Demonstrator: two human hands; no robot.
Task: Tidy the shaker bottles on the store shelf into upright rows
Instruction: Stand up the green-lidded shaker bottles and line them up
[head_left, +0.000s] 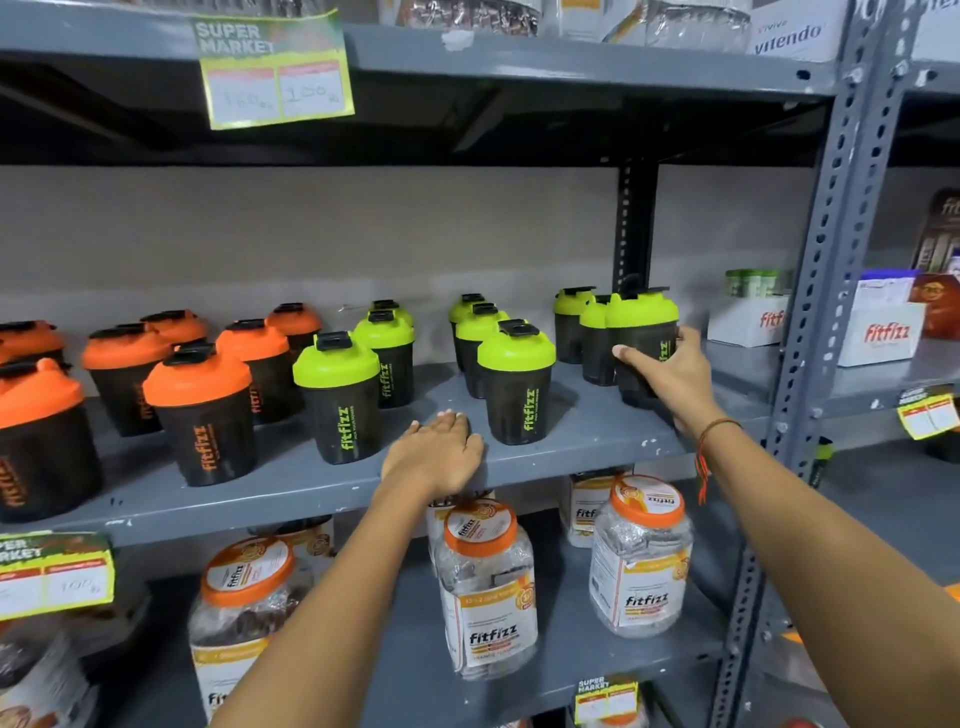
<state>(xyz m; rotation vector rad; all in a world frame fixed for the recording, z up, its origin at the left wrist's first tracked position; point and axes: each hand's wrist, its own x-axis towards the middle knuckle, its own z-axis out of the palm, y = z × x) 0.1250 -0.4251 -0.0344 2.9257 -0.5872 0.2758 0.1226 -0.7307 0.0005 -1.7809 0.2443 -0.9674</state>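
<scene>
Mostly done: all black plastic shaker bottles (343, 400), orange and green lids, upright on grey metal shelf (291, 493). Right hand (670, 371) grips right-end front bottle (644, 345); left hand (434, 454) flat, fingers spread, front edge. Rows uneven.

Grey metal shelf (545, 457). At left, black shakers (205, 410) with orange lids and orange lettering; centre and right, black shakers (517, 382) with lime-green lids, green lettering. Lower down, clear jars (485, 587), orange-rimmed lids. Yellow-green price tag (275, 70), upper left.

Clear orange-lidded jars (485, 587) below; price tag (275, 70) above; white boxes (880, 325) right.
</scene>
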